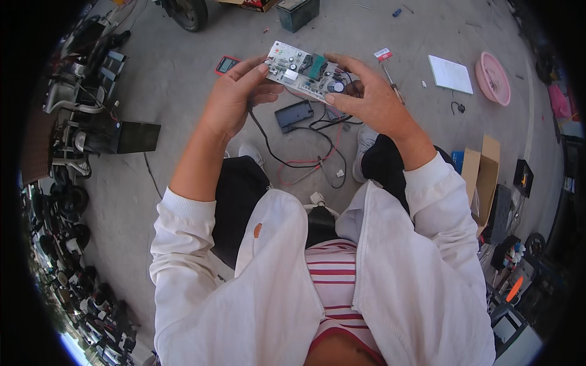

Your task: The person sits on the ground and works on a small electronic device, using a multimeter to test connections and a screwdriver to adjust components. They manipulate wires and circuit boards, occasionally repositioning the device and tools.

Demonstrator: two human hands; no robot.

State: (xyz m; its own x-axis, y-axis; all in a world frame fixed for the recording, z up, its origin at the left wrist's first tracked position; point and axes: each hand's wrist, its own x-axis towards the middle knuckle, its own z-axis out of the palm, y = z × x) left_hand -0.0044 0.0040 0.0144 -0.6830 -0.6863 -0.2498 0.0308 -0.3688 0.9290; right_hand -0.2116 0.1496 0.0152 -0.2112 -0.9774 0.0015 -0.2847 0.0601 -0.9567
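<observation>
Between both hands I hold up a white circuit board [290, 76], its component side facing me, with a green transformer and round capacitors on it. My left hand [241, 91] pinches the board's left end between thumb and fingers. At the right end my right hand [363, 88] grips it, thumb along the near edge and fingers behind. Dark cables hang from the board. Below it on the floor lies a black plastic casing [294, 116], among black and red leads [329, 152]. A red multimeter [227, 64] lies just beyond my left hand.
A screwdriver [392, 84] lies right of my right hand. Farther right are a white flat panel [450, 74] and a pink basin [492, 79]. An open cardboard box [486, 180] stands near my right knee. Scooters [73, 244] line the left side; a dark battery-like box [298, 14] sits ahead.
</observation>
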